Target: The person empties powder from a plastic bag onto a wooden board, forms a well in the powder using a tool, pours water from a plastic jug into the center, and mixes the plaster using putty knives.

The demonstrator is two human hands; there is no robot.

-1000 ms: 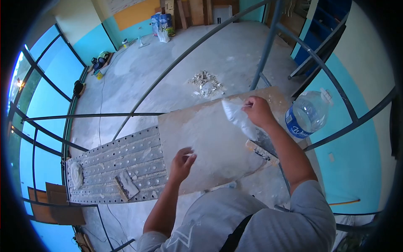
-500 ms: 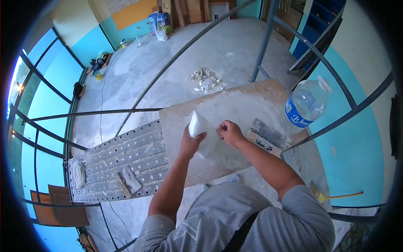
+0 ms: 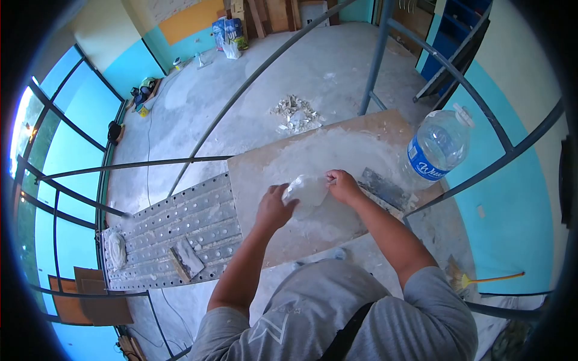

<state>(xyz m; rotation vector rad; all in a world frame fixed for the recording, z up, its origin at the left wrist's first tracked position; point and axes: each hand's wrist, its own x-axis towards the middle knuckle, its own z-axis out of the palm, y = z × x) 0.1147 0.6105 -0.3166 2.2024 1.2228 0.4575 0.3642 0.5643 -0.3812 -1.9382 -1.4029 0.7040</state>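
Right hand pinches the edge of a clear bag between thumb and fingers; the left hand curves at the bag's other end, thumb and fingers apart, though I cannot tell how firmly it grips. The bag is between the two hands, above the dusty board, with whitish contents that look like powder.

It should handle as light and limp, sagging wherever it lacks support. The thin film probably slips under dusty fingers and could tear if pulled hard at one spot. A broad, cupped hold under the filled part seems best, with a gentle pinch on loose film at the edge. Just beyond the right hand lies a trowel; near it stands a bottle.
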